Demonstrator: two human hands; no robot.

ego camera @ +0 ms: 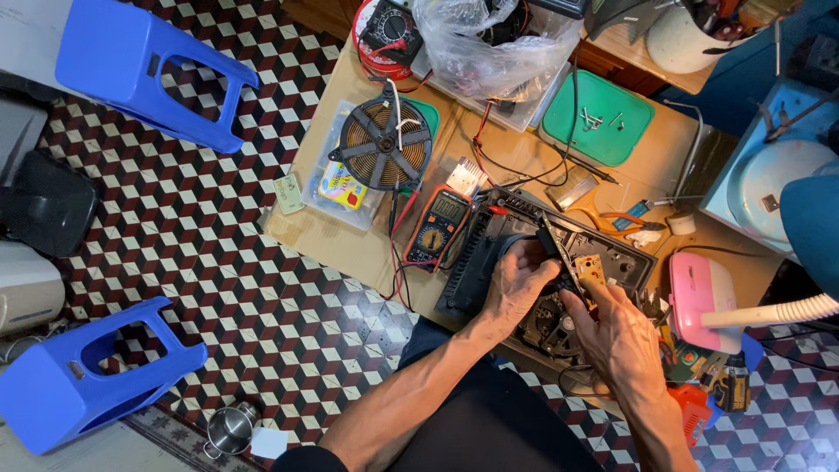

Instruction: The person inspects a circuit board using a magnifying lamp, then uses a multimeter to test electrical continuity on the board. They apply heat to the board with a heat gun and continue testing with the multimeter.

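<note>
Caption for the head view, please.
Both hands, left hand and right hand, work inside an opened black appliance casing beside a multimeter and copper coil.

a repair workshop; multimeter (440,225), opened appliance (489,253), scattered tools on workbench (350,249)

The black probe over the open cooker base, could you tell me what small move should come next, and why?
Probably lower the probe tip onto the small circuit board. Both hands, left and right, grip it just above that board inside the cooker base, and the multimeter lies beside the base with its leads plugged in. Whether the tip already touches the board cannot be told.
</note>
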